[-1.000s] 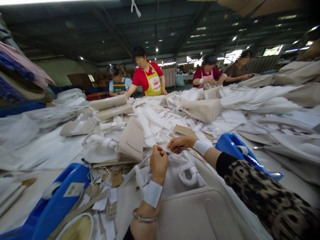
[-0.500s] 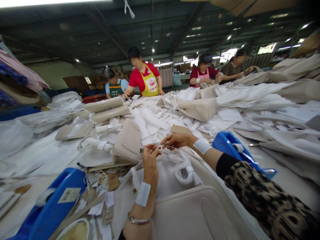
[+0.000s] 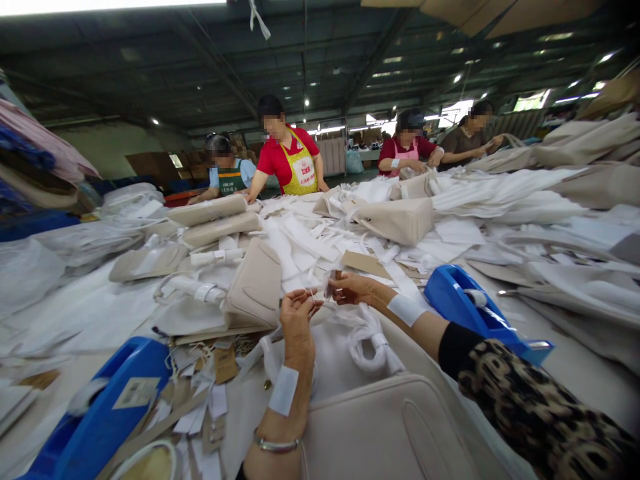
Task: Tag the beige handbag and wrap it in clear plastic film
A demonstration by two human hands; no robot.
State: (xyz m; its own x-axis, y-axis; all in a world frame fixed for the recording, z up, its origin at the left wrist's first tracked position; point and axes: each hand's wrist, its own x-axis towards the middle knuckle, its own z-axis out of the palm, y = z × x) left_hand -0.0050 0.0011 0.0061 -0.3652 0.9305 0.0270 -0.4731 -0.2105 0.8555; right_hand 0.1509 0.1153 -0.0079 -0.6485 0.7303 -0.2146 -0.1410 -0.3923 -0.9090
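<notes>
My left hand (image 3: 299, 320) and my right hand (image 3: 353, 288) are raised close together over a beige handbag (image 3: 390, 433) that lies right in front of me. Both pinch a thin clear strip, probably tape, stretched between their fingertips. The bag's handle (image 3: 370, 340), wrapped in white paper, lies just below my right hand. A strip of white tape is stuck on each of my wrists.
Two blue tape dispensers stand near me, one at the lower left (image 3: 107, 407), one at the right (image 3: 475, 307). More beige bags (image 3: 255, 283) and heaps of white wrapping paper (image 3: 310, 240) cover the long table. Several other people (image 3: 287, 157) work at the far end.
My hands have drawn a little closer together, and my right hand has dropped slightly and turned. The pinched strip between them is shorter now.
</notes>
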